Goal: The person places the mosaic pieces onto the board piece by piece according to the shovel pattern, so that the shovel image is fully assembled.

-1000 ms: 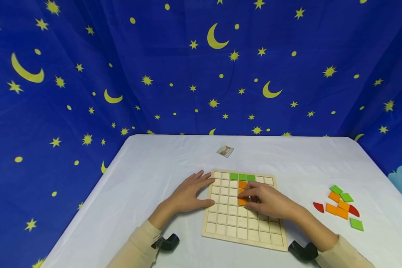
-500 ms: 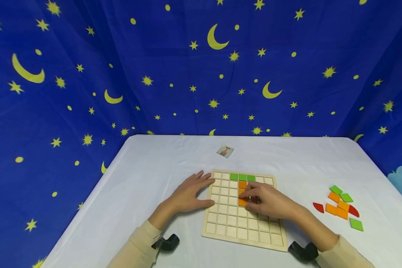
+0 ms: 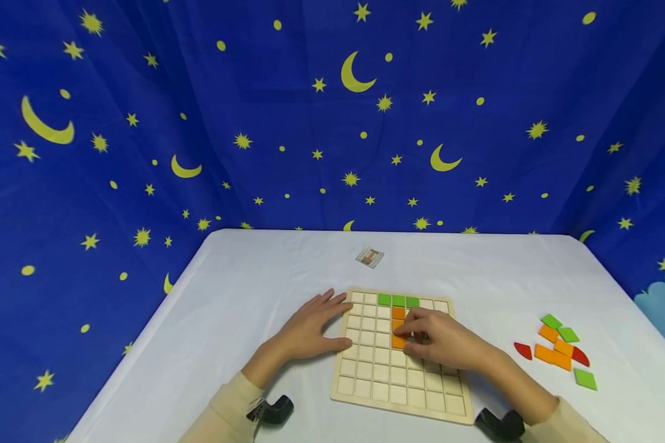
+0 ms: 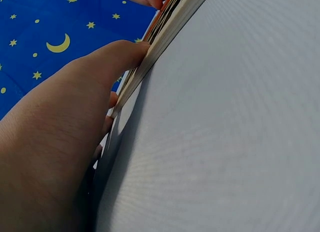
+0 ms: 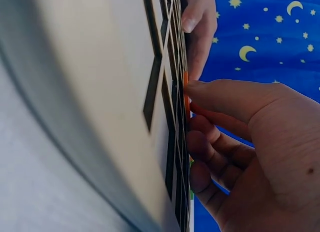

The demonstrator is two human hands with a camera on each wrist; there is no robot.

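A square wooden grid board (image 3: 380, 375) lies on the white table. Three green tiles (image 3: 398, 301) sit in its far row, with a column of orange tiles (image 3: 398, 313) running toward me from the middle one. My right hand (image 3: 442, 338) is over the board, thumb and fingertips curled at the nearest orange tile (image 3: 398, 342). In the right wrist view, the thumb meets an orange edge (image 5: 186, 99); the fingertips partly hide the tile. My left hand (image 3: 308, 330) rests at the board's left edge with fingers spread, its thumb touching the rim in the left wrist view.
Loose pieces lie to the right of the board: several orange tiles (image 3: 544, 354), green tiles (image 3: 585, 379) and two red curved pieces (image 3: 523, 351). A small pattern card (image 3: 370, 257) lies beyond the board. Blue star-printed cloth (image 3: 288, 111) surrounds the table.
The head view has shifted slightly, so everything sits a little lower in it. Both hands keep nearly the same place on the board, and the tiles look unchanged.
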